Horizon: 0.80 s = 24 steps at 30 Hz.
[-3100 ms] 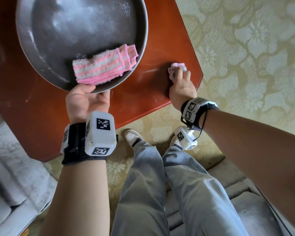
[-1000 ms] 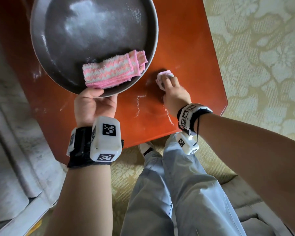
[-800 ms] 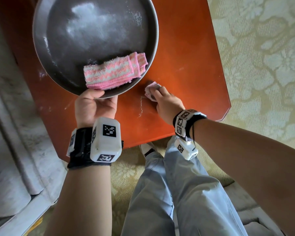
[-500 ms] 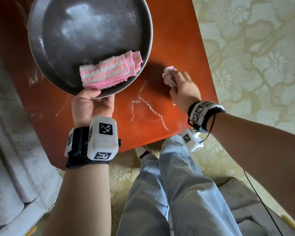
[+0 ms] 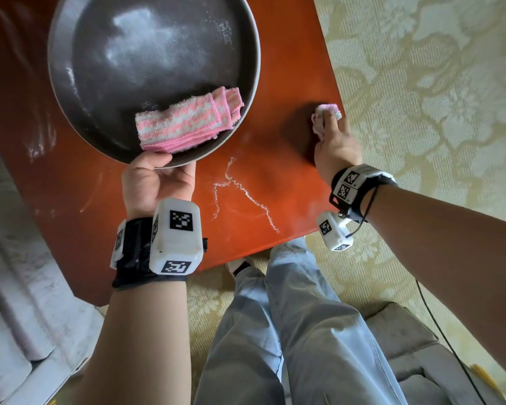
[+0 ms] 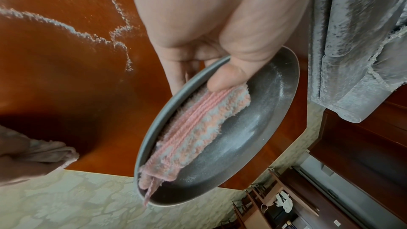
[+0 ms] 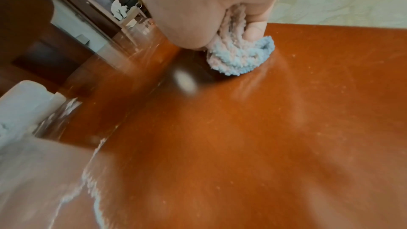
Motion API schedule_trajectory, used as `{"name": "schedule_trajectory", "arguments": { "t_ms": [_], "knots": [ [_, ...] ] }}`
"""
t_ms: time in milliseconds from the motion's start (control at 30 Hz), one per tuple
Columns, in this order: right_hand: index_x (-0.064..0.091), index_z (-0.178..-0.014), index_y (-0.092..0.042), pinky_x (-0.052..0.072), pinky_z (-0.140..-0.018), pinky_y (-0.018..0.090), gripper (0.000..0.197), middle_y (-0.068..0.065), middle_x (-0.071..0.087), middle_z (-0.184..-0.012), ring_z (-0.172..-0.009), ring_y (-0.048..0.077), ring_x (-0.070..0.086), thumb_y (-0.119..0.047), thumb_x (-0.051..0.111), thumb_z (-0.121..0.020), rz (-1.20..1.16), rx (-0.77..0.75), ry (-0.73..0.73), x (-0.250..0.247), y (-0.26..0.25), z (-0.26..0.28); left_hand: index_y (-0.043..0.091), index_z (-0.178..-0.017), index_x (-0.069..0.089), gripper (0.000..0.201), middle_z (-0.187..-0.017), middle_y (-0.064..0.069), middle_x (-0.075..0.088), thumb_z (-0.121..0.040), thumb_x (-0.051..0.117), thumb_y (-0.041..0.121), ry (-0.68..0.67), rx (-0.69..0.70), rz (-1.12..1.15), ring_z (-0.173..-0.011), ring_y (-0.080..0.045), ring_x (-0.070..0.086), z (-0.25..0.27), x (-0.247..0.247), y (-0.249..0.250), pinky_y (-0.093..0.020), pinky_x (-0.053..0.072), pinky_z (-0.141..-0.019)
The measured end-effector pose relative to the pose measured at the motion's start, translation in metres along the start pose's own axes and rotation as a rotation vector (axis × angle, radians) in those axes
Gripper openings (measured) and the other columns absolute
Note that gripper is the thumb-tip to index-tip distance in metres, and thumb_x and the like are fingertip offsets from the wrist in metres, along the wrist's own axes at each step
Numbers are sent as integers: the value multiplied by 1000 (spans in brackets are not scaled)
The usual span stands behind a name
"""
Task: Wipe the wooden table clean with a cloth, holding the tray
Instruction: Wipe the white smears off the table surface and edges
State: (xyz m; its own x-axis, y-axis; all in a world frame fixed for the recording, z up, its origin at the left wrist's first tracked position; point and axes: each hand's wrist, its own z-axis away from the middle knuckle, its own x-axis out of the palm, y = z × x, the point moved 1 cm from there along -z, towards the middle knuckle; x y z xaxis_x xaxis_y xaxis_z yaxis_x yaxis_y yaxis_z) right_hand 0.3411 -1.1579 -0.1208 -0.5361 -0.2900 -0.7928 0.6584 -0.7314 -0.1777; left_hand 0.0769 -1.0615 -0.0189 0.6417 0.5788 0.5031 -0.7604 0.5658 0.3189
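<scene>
A round dark grey tray [image 5: 70, 92] [image 6: 275, 128] dusted with white powder is held above the reddish wooden table [image 5: 275, 68] [image 7: 286, 128]. My left hand [image 5: 158, 176] [image 6: 220, 50] grips its near rim, thumb inside pressing a folded pink-and-white towel [image 5: 187, 122] [image 6: 193, 128]. My right hand [image 5: 335, 144] [image 7: 220, 15] clutches a small bunched pink cloth [image 5: 322, 115] [image 7: 240, 58] and presses it on the table at its right edge. Thin white powder lines [image 5: 246, 194] [image 6: 66, 25] lie on the wood between the hands.
A pale floral carpet [image 5: 421, 83] borders the table on the right. A grey upholstered sofa [image 5: 18, 287] runs along the left. My legs in light blue trousers [image 5: 275, 331] stand at the table's near edge. Faint powder smears [image 5: 38, 141] mark the table's left part.
My right hand has swept the cloth from near the tray out to the table's right edge, leaving powder lines behind. The left hand keeps the tray in place.
</scene>
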Motion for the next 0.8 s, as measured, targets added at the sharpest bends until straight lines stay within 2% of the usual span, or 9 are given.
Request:
{"name": "schedule_trajectory", "arguments": {
  "t_ms": [133, 333, 567, 700, 800],
  "knots": [
    [24, -151, -22, 44, -90, 42, 66, 11, 33, -143, -120, 35, 49, -7, 44, -90, 2, -16, 7, 7, -7, 0, 4, -100, 66, 47, -94, -11, 73, -61, 46, -14, -8, 4, 6, -96, -30, 72, 0, 0, 5, -45, 57, -92],
    [23, -150, -20, 44, -86, 39, 70, 12, 37, -137, -112, 33, 50, -5, 46, -86, 22, -178, -1, 26, -34, 13, 4, -96, 66, 45, -89, -11, 73, -60, 45, -14, -4, 12, 16, -92, -29, 73, -2, -5, 16, -42, 60, -84],
    [27, -149, -21, 48, -80, 40, 70, 9, 40, -134, -108, 33, 51, -4, 49, -85, 68, -356, -54, 53, -78, 44, 4, -99, 66, 48, -93, -11, 73, -60, 45, -14, -2, 27, 30, -97, -29, 73, -1, -25, 37, -43, 59, -86],
    [30, -148, -23, 48, -77, 39, 65, 6, 39, -136, -110, 32, 50, -6, 50, -88, 134, -453, -119, 75, -107, 64, 3, -93, 66, 44, -90, -12, 74, -60, 44, -14, 7, 41, 64, -93, -29, 73, 3, -36, 50, -42, 60, -84],
    [29, -149, -24, 47, -79, 39, 65, 4, 39, -137, -113, 32, 49, -6, 48, -90, 153, -495, -154, 82, -115, 69, 3, -96, 66, 45, -93, -12, 74, -60, 45, -14, 16, 68, 63, -98, -29, 73, 7, -45, 62, -43, 58, -90]
  ]
}}
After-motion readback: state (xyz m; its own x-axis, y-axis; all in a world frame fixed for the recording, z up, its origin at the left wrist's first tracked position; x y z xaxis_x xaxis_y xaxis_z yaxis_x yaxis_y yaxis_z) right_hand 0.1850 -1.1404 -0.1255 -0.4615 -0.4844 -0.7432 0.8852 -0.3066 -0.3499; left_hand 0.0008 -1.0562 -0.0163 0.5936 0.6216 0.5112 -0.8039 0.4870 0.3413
